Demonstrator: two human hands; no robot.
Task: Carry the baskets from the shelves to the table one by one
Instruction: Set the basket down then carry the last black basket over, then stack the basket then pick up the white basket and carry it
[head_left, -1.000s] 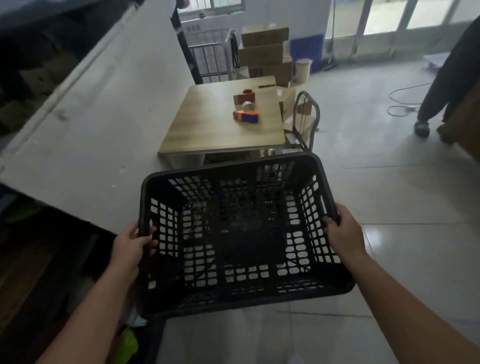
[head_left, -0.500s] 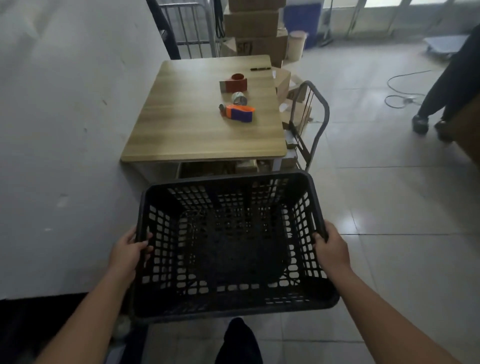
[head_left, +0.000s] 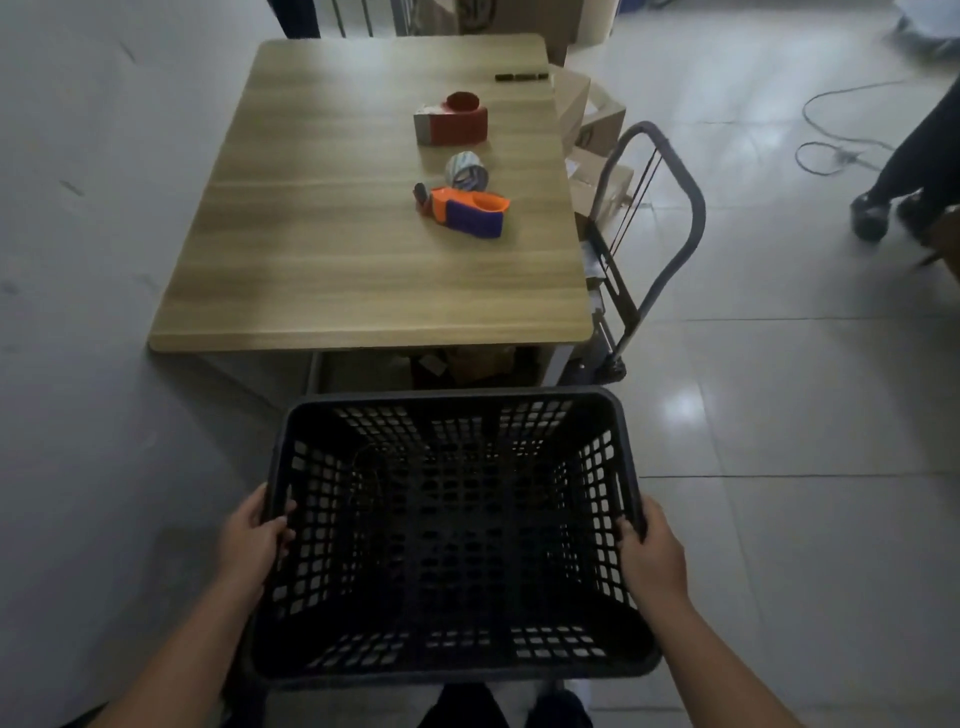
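An empty black plastic basket (head_left: 452, 530) with perforated walls hangs in the air in front of me, above the floor. My left hand (head_left: 254, 540) grips its left rim and my right hand (head_left: 652, 556) grips its right rim. The wooden table (head_left: 332, 260) stands just beyond the basket's far edge, its near edge a short gap away. The shelves are out of view.
On the table lie a red tape dispenser (head_left: 451, 123), a tape roll (head_left: 466, 170), an orange and purple tape dispenser (head_left: 467, 209) and a dark marker (head_left: 521, 77). A folding hand trolley (head_left: 647, 234) and cardboard boxes (head_left: 587, 114) stand right of the table. A grey wall (head_left: 93, 260) runs along the left. A person's legs (head_left: 904, 176) are at far right.
I have walked closer to the table with the basket held in both hands; the table now fills more of the view and the shelves have dropped out of sight.
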